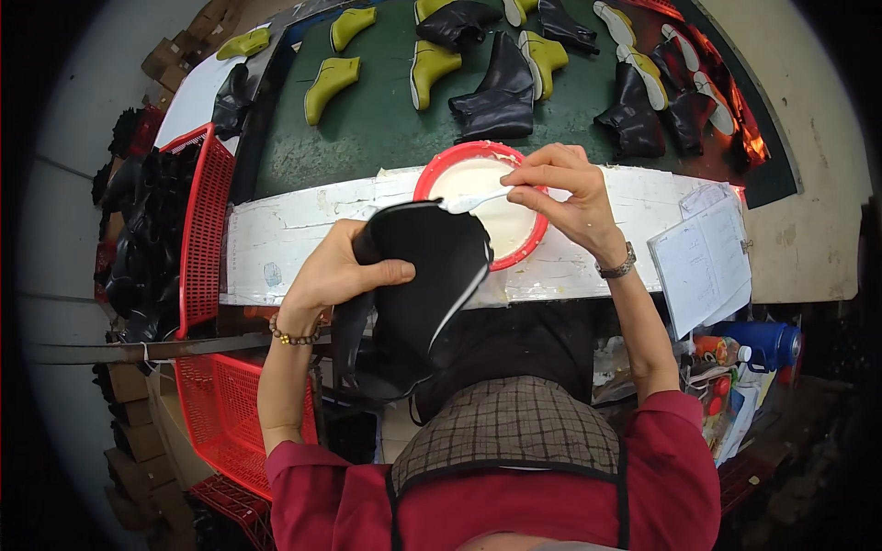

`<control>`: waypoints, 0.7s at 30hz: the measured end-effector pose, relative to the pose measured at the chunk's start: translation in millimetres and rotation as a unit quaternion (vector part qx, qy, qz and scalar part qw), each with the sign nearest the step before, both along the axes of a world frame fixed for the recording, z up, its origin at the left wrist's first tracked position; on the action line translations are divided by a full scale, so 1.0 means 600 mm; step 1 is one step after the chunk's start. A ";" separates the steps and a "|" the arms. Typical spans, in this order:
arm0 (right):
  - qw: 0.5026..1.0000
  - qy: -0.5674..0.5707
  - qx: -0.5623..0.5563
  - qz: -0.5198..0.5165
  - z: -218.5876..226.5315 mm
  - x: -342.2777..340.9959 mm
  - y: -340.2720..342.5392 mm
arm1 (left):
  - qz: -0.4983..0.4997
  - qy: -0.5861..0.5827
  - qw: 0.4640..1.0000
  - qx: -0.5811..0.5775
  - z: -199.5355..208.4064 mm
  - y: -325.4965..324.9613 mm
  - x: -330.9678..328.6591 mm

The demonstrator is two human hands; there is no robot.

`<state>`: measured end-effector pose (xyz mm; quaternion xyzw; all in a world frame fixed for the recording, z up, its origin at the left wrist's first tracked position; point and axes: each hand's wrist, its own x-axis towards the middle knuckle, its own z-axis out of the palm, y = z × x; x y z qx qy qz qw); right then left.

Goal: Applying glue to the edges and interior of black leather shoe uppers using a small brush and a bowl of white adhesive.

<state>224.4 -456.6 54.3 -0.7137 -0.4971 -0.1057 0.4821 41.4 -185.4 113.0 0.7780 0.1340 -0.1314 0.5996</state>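
Observation:
My left hand (pixel 354 266) grips a black boot upper (pixel 424 253), its thumb lying on the dark inner face and the fingers hidden behind. A white line runs along the upper's right edge. Between the thumb and fingers of my right hand (pixel 570 193) is a small white brush (pixel 478 199), its white-coated end touching the upper's top edge. Under it, on the white bench, stands a red-rimmed bowl (pixel 535 241) of creamy white paste, partly covered by the upper.
Beyond the white bench (pixel 322 197), a green belt (pixel 386 138) carries yellow-green boot shapes (pixel 333 87) and black boots (pixel 496 96). Black uppers fill a red basket (pixel 204 230) on the left. A clipboard with papers (pixel 703 262) lies at the right, near a blue flask (pixel 763 344).

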 end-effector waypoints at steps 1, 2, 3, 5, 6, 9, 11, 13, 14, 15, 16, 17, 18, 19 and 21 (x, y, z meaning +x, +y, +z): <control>1.000 0.004 -0.001 -0.003 -0.003 0.002 -0.001 | 0.019 -0.011 1.000 -0.014 -0.001 0.000 -0.002; 1.000 0.006 0.000 -0.011 -0.005 0.001 -0.003 | 0.044 -0.025 0.999 -0.003 0.007 -0.002 -0.004; 1.000 0.008 0.000 -0.020 -0.009 -0.004 -0.007 | 0.072 -0.048 0.996 -0.011 0.007 -0.003 -0.006; 0.999 0.014 0.007 -0.032 -0.015 -0.015 -0.011 | 0.129 -0.093 0.987 -0.029 0.005 -0.008 -0.008; 0.999 0.018 0.013 -0.036 -0.018 -0.021 -0.011 | 0.146 -0.116 0.982 -0.023 0.003 -0.011 -0.008; 0.999 0.033 0.019 -0.036 -0.026 -0.041 -0.012 | 0.187 -0.170 0.965 -0.063 -0.004 -0.011 -0.006; 0.999 0.043 0.018 -0.018 -0.034 -0.046 -0.012 | 0.173 -0.150 0.972 -0.054 -0.006 -0.002 -0.009; 0.999 0.040 0.017 -0.012 -0.028 -0.036 -0.014 | 0.130 -0.105 0.985 -0.043 -0.004 0.015 -0.011; 0.999 0.033 0.012 -0.013 -0.023 -0.026 -0.015 | 0.108 -0.087 0.989 -0.045 -0.003 0.014 -0.011; 1.000 0.026 0.008 -0.014 -0.017 -0.016 -0.013 | 0.086 -0.069 0.993 -0.046 -0.001 0.012 -0.011; 1.000 0.017 -0.006 -0.001 -0.010 -0.009 -0.010 | 0.064 -0.050 0.995 -0.048 0.000 0.010 -0.013; 1.000 0.012 -0.005 0.018 -0.006 -0.001 -0.006 | 0.044 -0.039 0.997 -0.045 -0.001 0.006 -0.013; 0.999 0.007 -0.004 0.038 -0.003 0.006 0.001 | 0.023 -0.028 0.998 -0.042 -0.002 0.000 -0.013; 0.998 0.002 -0.003 0.058 0.001 0.011 0.008 | 0.002 -0.017 0.999 -0.038 -0.004 -0.007 -0.013; 0.997 0.013 -0.004 0.081 0.014 0.016 0.022 | -0.017 0.011 1.000 -0.015 0.006 -0.022 -0.012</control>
